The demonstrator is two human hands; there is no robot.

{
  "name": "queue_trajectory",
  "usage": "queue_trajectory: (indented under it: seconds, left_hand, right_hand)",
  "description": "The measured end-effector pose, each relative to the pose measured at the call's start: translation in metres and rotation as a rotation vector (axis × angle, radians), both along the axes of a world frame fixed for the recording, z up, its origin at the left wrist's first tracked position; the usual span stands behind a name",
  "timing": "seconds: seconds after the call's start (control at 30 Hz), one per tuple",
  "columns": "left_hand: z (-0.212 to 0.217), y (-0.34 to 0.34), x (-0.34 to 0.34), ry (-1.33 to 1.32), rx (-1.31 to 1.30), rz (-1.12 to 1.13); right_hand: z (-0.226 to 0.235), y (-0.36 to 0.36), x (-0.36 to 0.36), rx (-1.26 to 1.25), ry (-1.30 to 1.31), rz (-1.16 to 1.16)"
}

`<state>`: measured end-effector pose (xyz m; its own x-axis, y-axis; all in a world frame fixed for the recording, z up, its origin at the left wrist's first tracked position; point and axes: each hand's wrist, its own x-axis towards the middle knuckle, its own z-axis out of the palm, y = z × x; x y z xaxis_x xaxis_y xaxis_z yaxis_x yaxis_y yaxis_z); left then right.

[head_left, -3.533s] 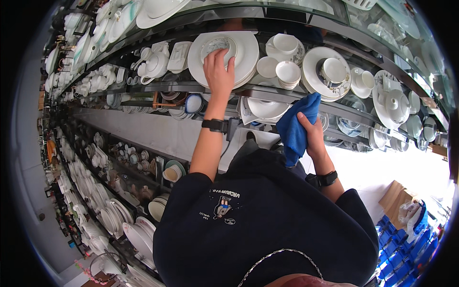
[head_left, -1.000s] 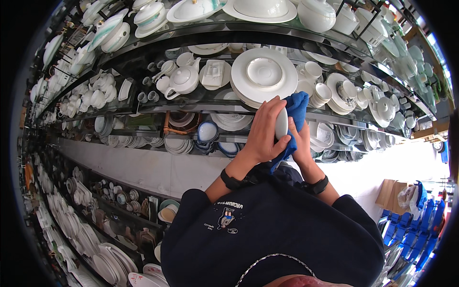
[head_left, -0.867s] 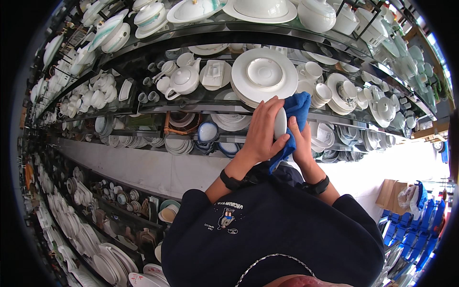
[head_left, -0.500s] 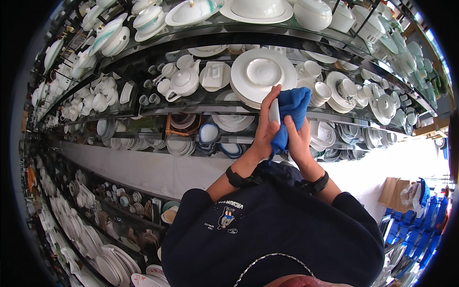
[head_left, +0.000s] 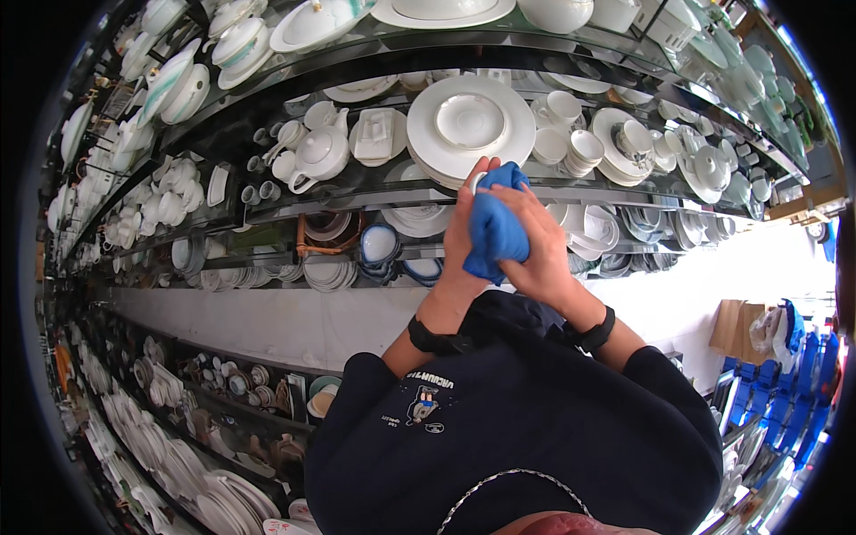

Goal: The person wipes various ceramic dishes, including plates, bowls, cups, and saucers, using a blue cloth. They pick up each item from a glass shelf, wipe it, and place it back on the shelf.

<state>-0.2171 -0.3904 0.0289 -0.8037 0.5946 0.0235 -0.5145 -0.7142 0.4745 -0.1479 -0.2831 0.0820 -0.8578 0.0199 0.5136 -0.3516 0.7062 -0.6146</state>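
Dish (head_left: 478, 182) in hand, just this side of the plate stack (head_left: 428, 132), only a white sliver of it showing! Left hand's grip (head_left: 456, 242) clasps it, while the right hand's grip (head_left: 542, 247) presses the blue cloth (head_left: 496, 230) onto it, wrapped over the fabric. Farther out, a white teapot (head_left: 321, 153) sits left of that stack and small cups (head_left: 585, 147) stand right of it.

Mid glass shelf (head_left: 370, 180) is holding a stack of wide wht plates (head_left: 514, 120) approx ctr; wht teapot (head_left: 321, 152) standing L, stacked sm bowls (head_left: 585, 148) sitting R. Upper shelf (head_left: 357, 46) is carrying a wht rd pot (head_left: 555, 12).
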Motion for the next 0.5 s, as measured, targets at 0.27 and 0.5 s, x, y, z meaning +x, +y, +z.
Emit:
queue_trajectory:
  seconds: [0.27, 0.5]
  left_hand:
    - [-0.013, -0.007, -0.006, -0.021, -0.064, -0.052]
    - [-0.023, -0.004, 0.004, 0.215, -0.239, 0.156]
  right_hand:
    - [-0.025, -0.003, 0.009, -0.077, -0.014, 0.09]
    - [-0.026, -0.004, 0.006, -0.35, -0.057, 0.191]
